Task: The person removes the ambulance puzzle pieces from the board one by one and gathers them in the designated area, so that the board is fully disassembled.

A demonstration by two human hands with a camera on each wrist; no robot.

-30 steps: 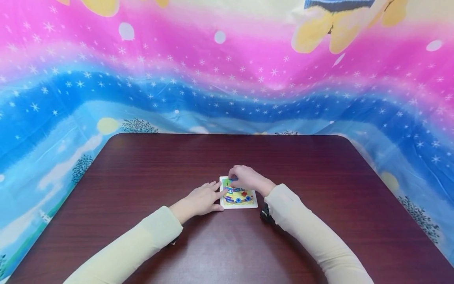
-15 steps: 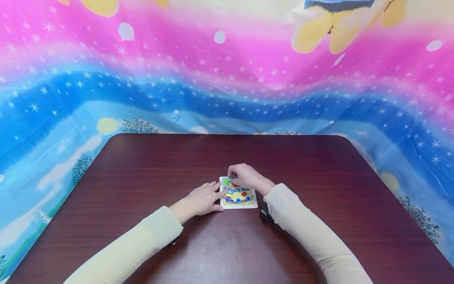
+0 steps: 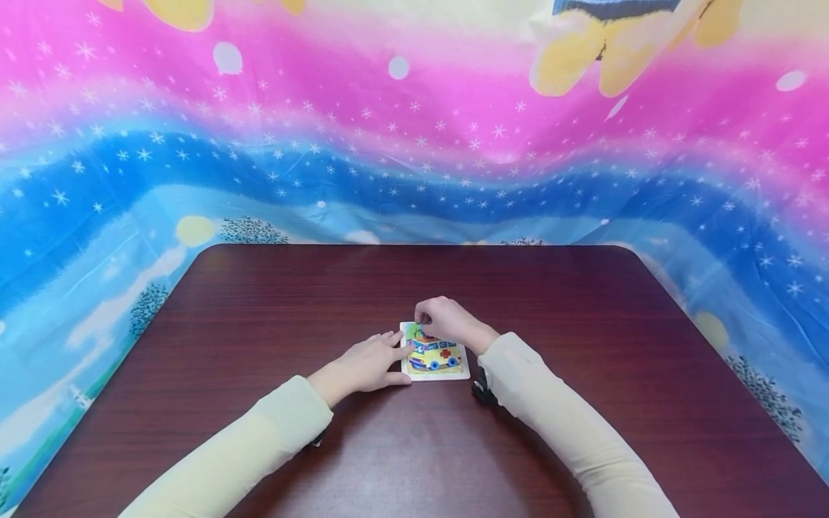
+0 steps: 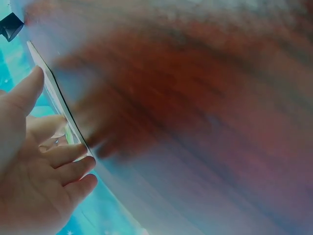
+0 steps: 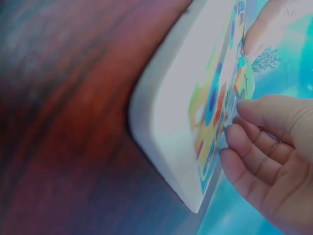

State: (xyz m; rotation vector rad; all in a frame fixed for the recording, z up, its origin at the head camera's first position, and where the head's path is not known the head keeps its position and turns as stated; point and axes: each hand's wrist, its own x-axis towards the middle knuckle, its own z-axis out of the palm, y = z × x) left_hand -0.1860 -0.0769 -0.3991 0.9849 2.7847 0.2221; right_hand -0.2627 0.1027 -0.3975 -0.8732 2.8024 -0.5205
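Note:
A small square picture puzzle (image 3: 445,365) with a white border lies on the table, showing a yellow ambulance with a red cross and blue wheels. My left hand (image 3: 369,362) rests at its left side, fingers spread; the thumb touches the near left corner and a fingertip reaches onto the picture. Over the top edge is my right hand (image 3: 450,321), thumb and fingers curled together, pinching a small puzzle piece at the picture's upper part. The fingers mostly hide that piece. In the right wrist view the right hand's fingertips (image 5: 235,139) meet the picture's far side.
A dark reddish-brown wooden table (image 3: 311,288) with rounded far corners spreads around the puzzle. Behind it hangs a pink and blue printed cloth (image 3: 363,144). A black wrist device (image 3: 482,388) shows under the right sleeve.
The right hand has shifted slightly up and left. The bluish piece under its fingers has turned and shows less, while more of the ambulance's roof is visible. The left hand stays put.

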